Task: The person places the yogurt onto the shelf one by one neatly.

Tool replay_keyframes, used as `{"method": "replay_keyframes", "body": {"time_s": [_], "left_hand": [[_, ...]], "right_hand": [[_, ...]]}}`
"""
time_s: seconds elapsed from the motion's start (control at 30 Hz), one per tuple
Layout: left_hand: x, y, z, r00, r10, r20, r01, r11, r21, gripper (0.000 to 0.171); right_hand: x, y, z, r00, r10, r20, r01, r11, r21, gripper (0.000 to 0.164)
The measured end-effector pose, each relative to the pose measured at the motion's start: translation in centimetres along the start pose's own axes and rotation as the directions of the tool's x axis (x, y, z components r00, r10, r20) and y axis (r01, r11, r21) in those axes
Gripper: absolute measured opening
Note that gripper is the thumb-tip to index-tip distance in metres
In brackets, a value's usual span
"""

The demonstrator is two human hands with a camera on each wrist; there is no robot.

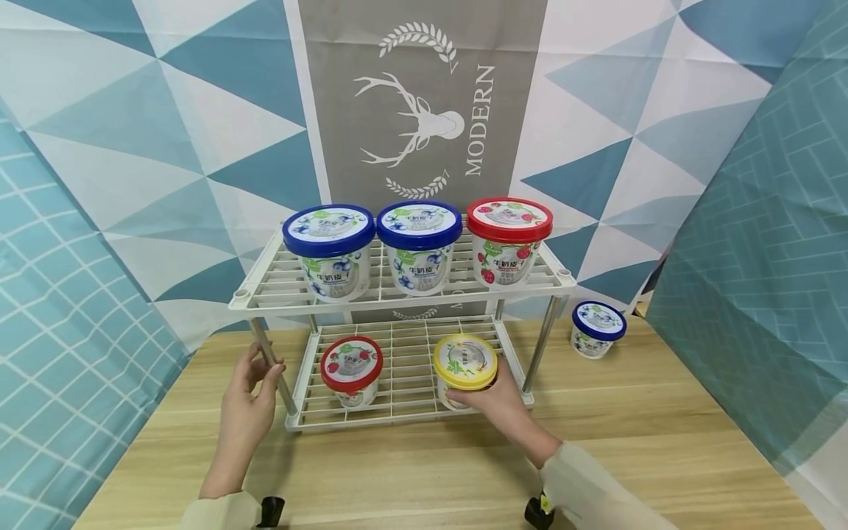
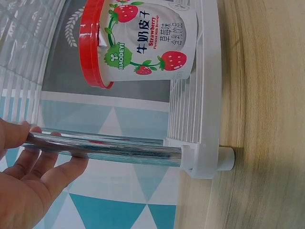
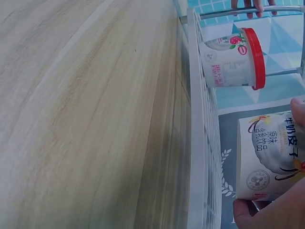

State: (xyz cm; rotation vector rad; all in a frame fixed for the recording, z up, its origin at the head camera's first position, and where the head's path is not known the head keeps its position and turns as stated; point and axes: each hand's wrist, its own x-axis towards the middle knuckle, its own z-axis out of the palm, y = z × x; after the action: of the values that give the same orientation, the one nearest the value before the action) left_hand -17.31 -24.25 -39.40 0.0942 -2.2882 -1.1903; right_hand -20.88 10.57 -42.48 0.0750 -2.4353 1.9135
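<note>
A yellow-lidded tub [image 1: 466, 362] is on the right of the white rack's lower shelf [image 1: 404, 368], and my right hand [image 1: 500, 397] grips it from the right, thumb in front. In the right wrist view its printed side [image 3: 269, 157] shows between thumb and fingers. My left hand [image 1: 250, 401] holds the rack's front left metal post [image 2: 109, 148], thumb on one side and fingertips on the other. On the lower shelf's left stands a red-lidded strawberry tub [image 1: 352, 370], apart from both hands.
The upper shelf [image 1: 404, 298] carries two blue-lidded tubs [image 1: 334, 250] [image 1: 420, 246] and a larger red-lidded tub [image 1: 509, 239]. A small blue-lidded tub [image 1: 597, 329] stands on the wooden table [image 1: 411, 471], right of the rack. Patterned cloth [image 1: 424, 88] hangs behind.
</note>
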Motion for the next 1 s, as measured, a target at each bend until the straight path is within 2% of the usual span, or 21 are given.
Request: {"method": "replay_keyframes", "body": {"time_s": [0.2, 0.53, 1.0], "left_hand": [[0.1, 0.1, 0.0, 1.0, -0.016, 0.003, 0.016, 1.0, -0.002, 0.04], [0.1, 0.0, 0.1, 1.0, 0.005, -0.003, -0.005, 1.0, -0.005, 0.039], [0.1, -0.1, 0.0, 1.0, 0.002, 0.005, -0.002, 1.0, 0.0, 0.04]], "right_hand": [[0.4, -0.1, 0.7, 1.0, 0.016, -0.014, -0.017, 1.0, -0.021, 0.096], [0.6, 0.5, 1.7, 1.0, 0.012, -0.015, -0.013, 0.998, -0.062, 0.096], [1.0, 0.4, 3.1, 0.999, 0.023, -0.042, -0.023, 1.0, -0.004, 0.098]]}}
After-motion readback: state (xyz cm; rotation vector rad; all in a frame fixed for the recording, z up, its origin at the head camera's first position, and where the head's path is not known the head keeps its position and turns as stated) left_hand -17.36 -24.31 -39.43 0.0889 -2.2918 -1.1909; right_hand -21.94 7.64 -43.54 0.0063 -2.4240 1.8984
